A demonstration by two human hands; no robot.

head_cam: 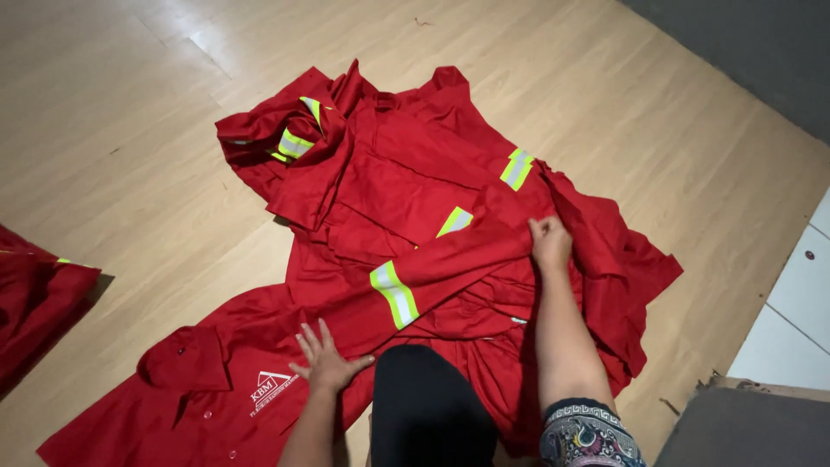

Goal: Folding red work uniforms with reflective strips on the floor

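Note:
A pile of red work garments (406, 190) with yellow and silver reflective stripes lies on the wooden floor. One red shirt (207, 389) is spread at the front left, collar and white chest mark showing. My left hand (327, 359) rests flat on it with fingers spread. A red sleeve with a reflective band (396, 294) runs across the pile. My right hand (550, 242) is closed on a fold of this red cloth at the pile's right side. My dark-clad knee (424, 406) sits between my arms.
Another folded red garment (39, 298) lies at the left edge. A grey mat (761, 52) covers the far right corner. White tiles (800, 303) and a grey mat piece (743, 428) are at the right front. Bare wooden floor (130, 130) surrounds the pile.

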